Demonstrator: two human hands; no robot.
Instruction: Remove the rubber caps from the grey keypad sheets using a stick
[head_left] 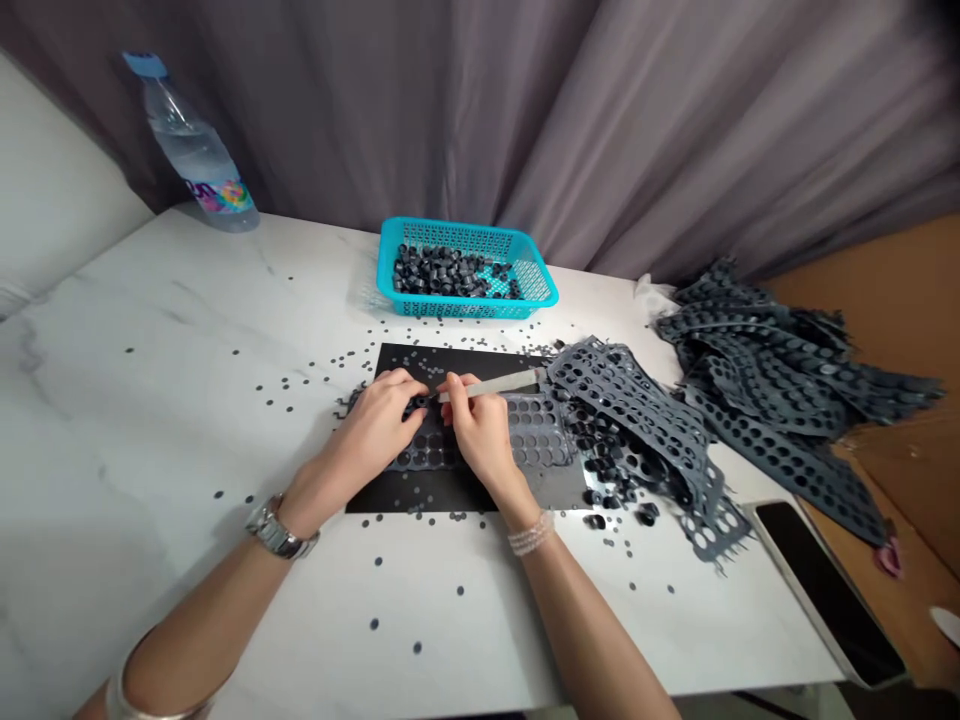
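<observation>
The person's left hand [386,415] is curled, thumb and fingers pinching a small black ring [420,402], while the right hand [480,420] is closed around a pale tool [508,382] pointed at it. Under both hands, a holed sheet [540,430] lies on a black mat [457,492] between the table's [315,640] near and far edges. A blue basket [472,308] stands near the far edge.

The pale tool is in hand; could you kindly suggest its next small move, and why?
I'd probably guide the pale tool into the small black piece, since the right hand holds its tip close and the left hand holds that piece.
</observation>
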